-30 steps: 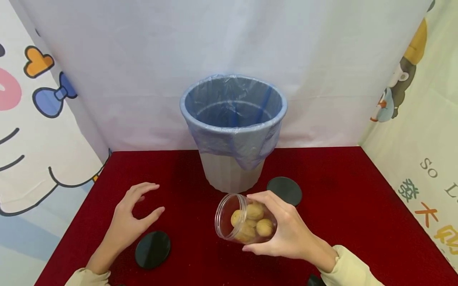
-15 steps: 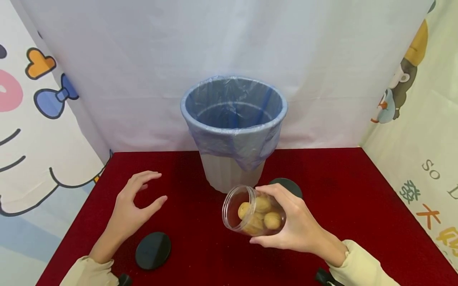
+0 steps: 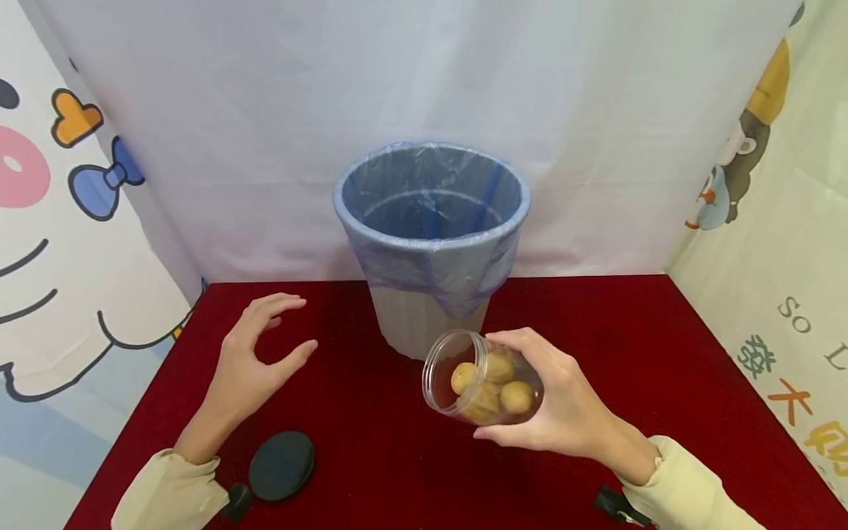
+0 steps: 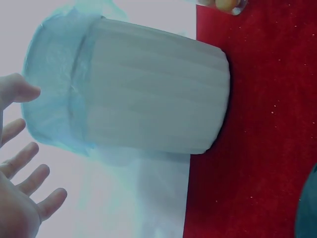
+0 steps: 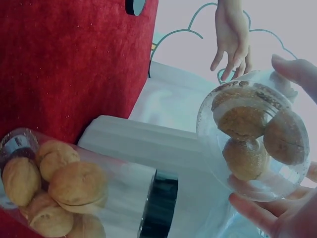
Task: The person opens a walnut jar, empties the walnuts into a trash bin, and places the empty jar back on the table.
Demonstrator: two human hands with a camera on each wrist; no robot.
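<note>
My right hand (image 3: 563, 405) grips a clear plastic jar (image 3: 440, 375), tilted on its side with its uncovered mouth facing left. Several walnuts (image 3: 517, 397) lie inside it. In the right wrist view, the base of this jar and its walnuts (image 5: 242, 124) face the camera, with fingers and thumb around the wall. My left hand (image 3: 248, 364) hovers over the table's left side, fingers spread from the thumb and holding nothing. Near its wrist lies a round black lid (image 3: 281, 466).
A white bin (image 3: 424, 316) lined with a blue plastic bag (image 3: 430, 265) stands at the back of the red table (image 3: 596, 331). A second jar (image 5: 129, 188), black-lidded and holding walnuts, shows in the right wrist view; my right hand hides it in the head view.
My right hand has moved right and up the view with the jar, covering the dark lid behind it. My left hand has risen slightly, still spread.
</note>
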